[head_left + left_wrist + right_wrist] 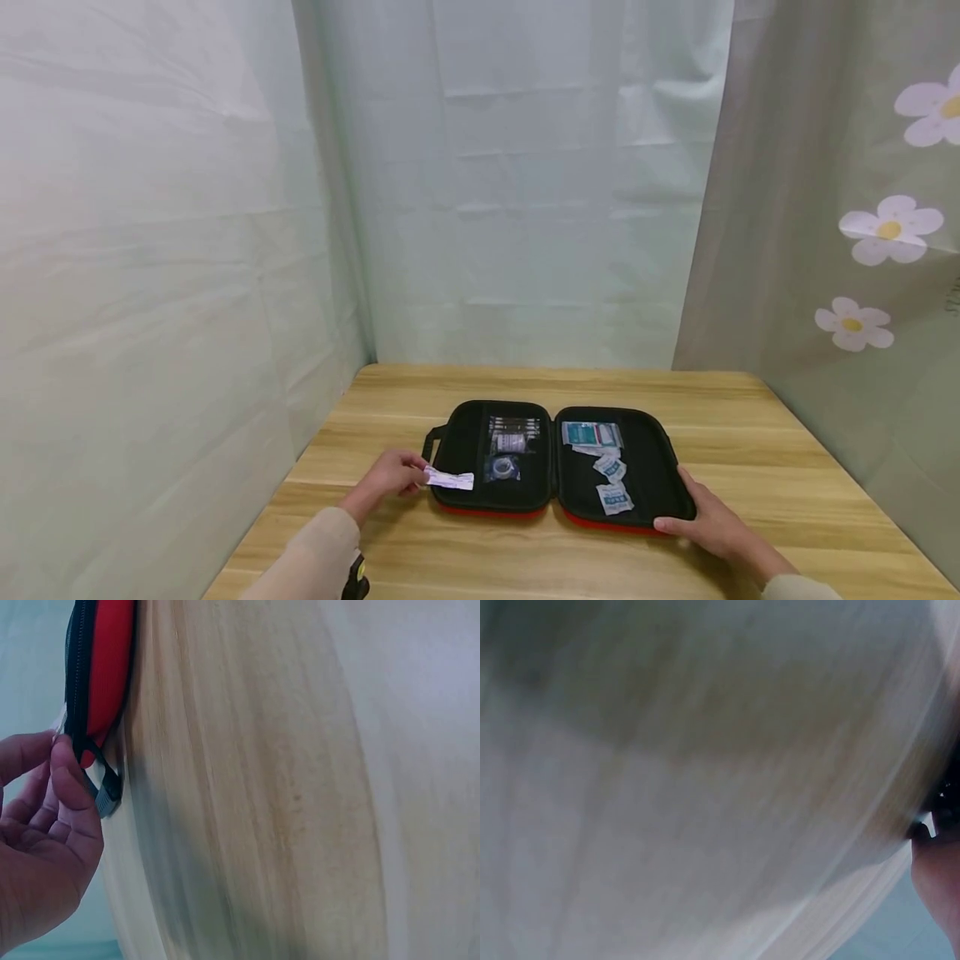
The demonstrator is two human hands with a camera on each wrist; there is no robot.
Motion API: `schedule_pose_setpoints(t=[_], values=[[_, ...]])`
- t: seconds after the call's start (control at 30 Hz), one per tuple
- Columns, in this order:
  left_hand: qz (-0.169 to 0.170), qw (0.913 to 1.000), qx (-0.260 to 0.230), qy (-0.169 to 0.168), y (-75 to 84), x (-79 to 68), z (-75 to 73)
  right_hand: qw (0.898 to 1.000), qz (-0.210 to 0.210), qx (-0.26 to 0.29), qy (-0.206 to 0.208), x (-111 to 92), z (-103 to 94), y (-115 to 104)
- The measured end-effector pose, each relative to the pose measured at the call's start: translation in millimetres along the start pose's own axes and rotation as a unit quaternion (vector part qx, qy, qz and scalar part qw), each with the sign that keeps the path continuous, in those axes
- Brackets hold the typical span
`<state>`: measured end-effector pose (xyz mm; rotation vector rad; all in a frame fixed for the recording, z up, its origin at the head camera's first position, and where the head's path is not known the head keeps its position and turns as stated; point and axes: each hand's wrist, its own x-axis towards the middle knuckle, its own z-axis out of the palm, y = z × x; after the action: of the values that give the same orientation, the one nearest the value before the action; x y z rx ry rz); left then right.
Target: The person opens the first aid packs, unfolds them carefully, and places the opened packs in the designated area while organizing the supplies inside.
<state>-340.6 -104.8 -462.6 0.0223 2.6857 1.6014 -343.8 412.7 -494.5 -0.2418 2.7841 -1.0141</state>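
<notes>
A first-aid case (525, 497), black inside and red outside, lies unfolded flat on the table. My left hand (395, 473) pinches the end of a narrow white packet (453, 480) with purplish print, held over the left half's outer edge. In the left wrist view, thumb and fingertips of the left hand (52, 817) meet by the case's zipped edge (105, 671) and handle (109, 791). My right hand (712, 521) grips the front right corner of the case, thumb at the front and fingers along the side. The right wrist view shows only part of this hand (937, 881).
The left half holds a wrapped white roll (512, 442), a bagged round roll (502, 468) and several thin sticks (513, 425). In the right half lie a teal packet (591, 433) and small white sachets (615, 498). Curtains (525, 208) surround the wooden table (465, 558).
</notes>
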Motion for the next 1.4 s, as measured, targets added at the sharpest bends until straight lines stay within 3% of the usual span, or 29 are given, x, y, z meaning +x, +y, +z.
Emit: schedule_pose_setpoints(t=[0.2, 0.5, 0.9, 1.17, 1.4], values=[[-0.006, 0.9998, -0.006, -0.017, -1.2, 0.5, 7.4, 1.0, 0.001, 0.0, 0.002, -0.2, 1.7, 1.0], [-0.014, 0.9999, -0.007, 0.006, -2.0, -0.8, 8.8, 1.0, -0.005, -0.008, 0.004, -2.9, 2.1, 0.4], [-0.013, 0.9992, -0.008, 0.036, 10.6, 5.5, 13.0, 1.0, -0.002, -0.001, 0.008, -1.7, 0.5, 0.6], [-0.018, 0.9998, 0.0, 0.008, 10.4, 8.1, 14.3, 1.0, -0.014, -0.004, 0.012, -0.2, -1.3, 2.3], [-0.027, 0.9996, 0.001, 0.004, 11.9, 8.5, 15.0, 1.0, -0.01, -0.004, 0.01, -0.5, 0.4, 3.2]])
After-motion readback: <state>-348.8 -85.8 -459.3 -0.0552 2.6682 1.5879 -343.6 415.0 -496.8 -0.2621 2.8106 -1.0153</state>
